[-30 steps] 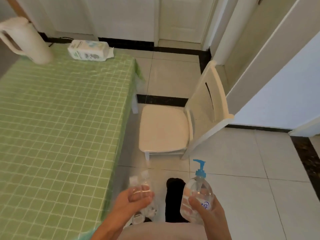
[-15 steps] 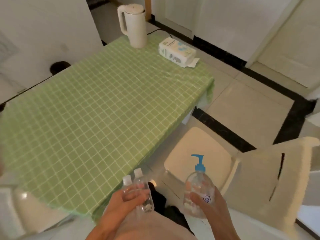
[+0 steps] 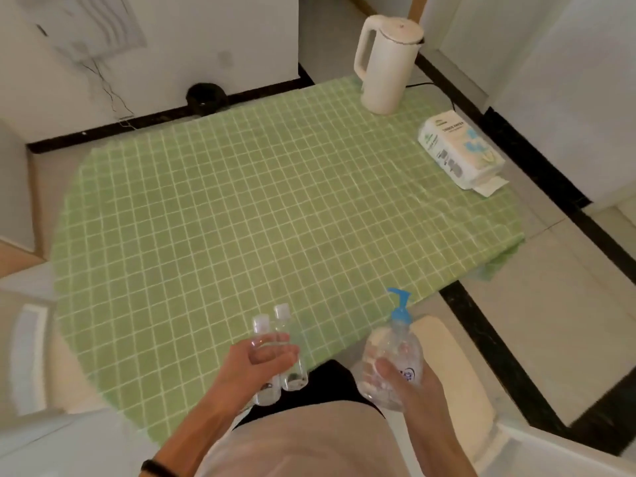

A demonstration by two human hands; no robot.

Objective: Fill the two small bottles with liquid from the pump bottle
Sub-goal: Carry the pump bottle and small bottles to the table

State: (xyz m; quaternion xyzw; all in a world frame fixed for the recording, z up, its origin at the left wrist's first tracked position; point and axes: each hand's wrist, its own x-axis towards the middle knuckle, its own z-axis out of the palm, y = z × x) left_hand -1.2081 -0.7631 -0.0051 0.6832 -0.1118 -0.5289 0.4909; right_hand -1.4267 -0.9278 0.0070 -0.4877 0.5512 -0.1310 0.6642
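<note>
My left hand (image 3: 256, 364) grips two small clear bottles (image 3: 280, 333) side by side, both with white caps on, held over the near edge of the table (image 3: 241, 218) with the green checked cloth. My right hand (image 3: 407, 382) holds the clear pump bottle (image 3: 395, 349) by its body; its blue pump head points up and left. The pump bottle hangs just off the table's near right edge, above a white chair. Neither hand touches the table.
A cream electric kettle (image 3: 387, 63) stands at the far right corner, with a pack of wipes (image 3: 459, 151) beside it near the right edge. A white chair (image 3: 451, 366) sits to my lower right, another white seat (image 3: 31, 352) at left. Tiled floor lies to the right.
My view has swung left, so the table now fills the middle. Both hands, still holding their bottles, have come from over the floor to the table's near edge.
</note>
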